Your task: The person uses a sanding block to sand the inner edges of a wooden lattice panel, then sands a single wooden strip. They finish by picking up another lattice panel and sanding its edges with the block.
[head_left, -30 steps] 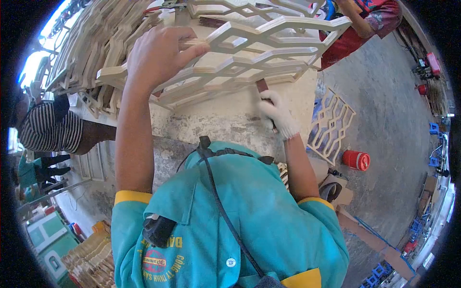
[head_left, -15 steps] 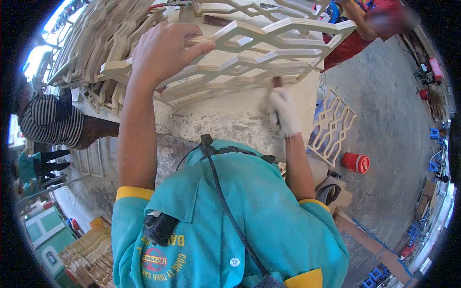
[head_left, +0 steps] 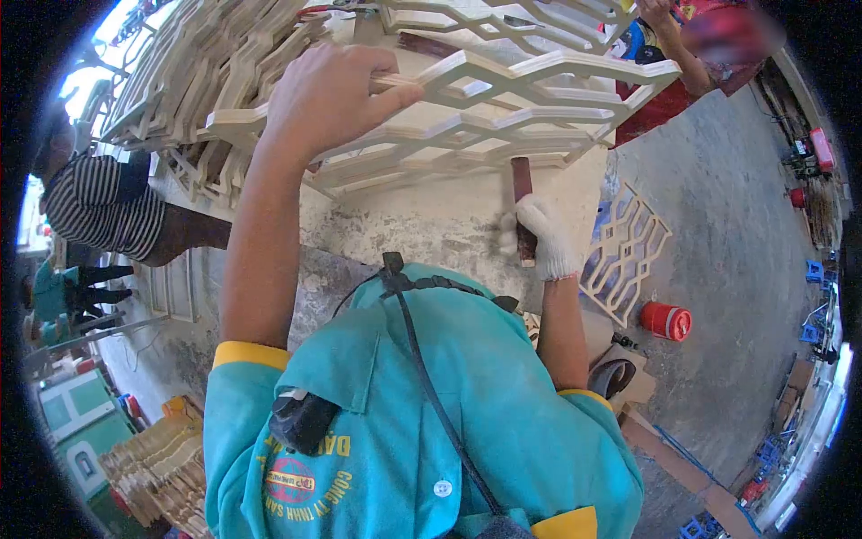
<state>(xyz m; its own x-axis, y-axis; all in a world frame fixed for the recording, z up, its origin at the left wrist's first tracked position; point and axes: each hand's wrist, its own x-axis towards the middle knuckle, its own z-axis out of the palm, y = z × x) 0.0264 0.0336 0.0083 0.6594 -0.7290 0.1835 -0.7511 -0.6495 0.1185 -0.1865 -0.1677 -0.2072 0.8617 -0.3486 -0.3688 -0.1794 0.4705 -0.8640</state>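
Observation:
My bare left hand (head_left: 337, 103) grips the top bar of a pale wooden lattice panel (head_left: 561, 67), thumb in front and fingers over the edge. The panel stands tilted on a worn, light-coloured work surface (head_left: 422, 220). In a white knit glove, my right hand (head_left: 543, 234) is closed round a reddish-brown sanding stick (head_left: 522, 184) with a pale end. The stick points up toward the panel's lower edge, its top close to the lattice. Another brown stick (head_left: 426, 44) lies behind the panel.
Stacked lattice panels (head_left: 189, 81) rise at the left, near a person in stripes (head_left: 108, 207). Another person's arm (head_left: 678, 54) is at the upper right, by another lattice (head_left: 503, 27). On the floor are a lattice panel (head_left: 627, 251) and a red container (head_left: 666, 321).
My right hand has drawn back slightly toward me with the sanding stick, which now shows clearly. The left hand keeps its hold on the panel; the whole view has shifted a little.

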